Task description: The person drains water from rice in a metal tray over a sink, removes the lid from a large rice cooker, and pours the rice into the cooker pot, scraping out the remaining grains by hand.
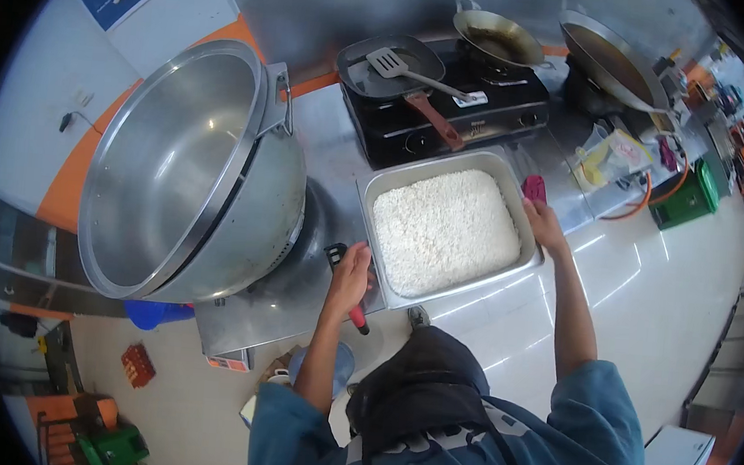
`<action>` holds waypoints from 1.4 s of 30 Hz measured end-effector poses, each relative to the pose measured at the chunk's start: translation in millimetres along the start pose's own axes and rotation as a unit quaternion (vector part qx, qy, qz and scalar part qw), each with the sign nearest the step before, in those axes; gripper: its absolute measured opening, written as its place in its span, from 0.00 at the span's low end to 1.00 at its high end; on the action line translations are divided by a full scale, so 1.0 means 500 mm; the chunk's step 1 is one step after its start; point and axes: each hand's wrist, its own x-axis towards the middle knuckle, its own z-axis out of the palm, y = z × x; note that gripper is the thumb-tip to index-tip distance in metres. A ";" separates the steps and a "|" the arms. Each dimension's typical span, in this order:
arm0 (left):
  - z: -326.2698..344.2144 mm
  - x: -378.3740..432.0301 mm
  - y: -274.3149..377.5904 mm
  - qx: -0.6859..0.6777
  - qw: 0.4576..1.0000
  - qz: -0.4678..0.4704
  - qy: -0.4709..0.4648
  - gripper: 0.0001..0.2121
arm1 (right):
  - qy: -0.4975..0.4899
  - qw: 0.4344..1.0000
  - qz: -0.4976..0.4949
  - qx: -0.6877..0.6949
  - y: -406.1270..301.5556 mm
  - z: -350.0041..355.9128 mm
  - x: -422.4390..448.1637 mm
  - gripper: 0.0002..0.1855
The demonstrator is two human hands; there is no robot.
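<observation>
A rectangular stainless steel pan (pixel 528 248) full of white rice grains (pixel 444 231) lies between my two hands. My right hand (pixel 544 225) grips its right side, fingers partly hidden under the rim. At its left edge is my left hand (pixel 350 280), thumb and fingers against the rim; whether they close on it is hard to tell. A utensil with a red and black handle (pixel 358 318) lies beneath my left hand. To the left stands a large round metal cooker with an aluminium inner pot (pixel 173 171), whose visible inside holds nothing.
Behind the pan, a black gas stove (pixel 446 117) bears a square frying pan (pixel 385 69) with a slotted turner (pixel 417 75) and a wok (pixel 497 38). Another wok (pixel 612 58) with brown liquid stands farther right. Plastic bags (pixel 614 156) and an orange hose (pixel 643 195) lie nearby.
</observation>
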 end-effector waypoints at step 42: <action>-0.736 0.015 0.695 -0.050 0.966 0.241 0.079 0.10 | 0.063 0.889 -0.444 -0.088 -1.149 -0.029 0.260 0.15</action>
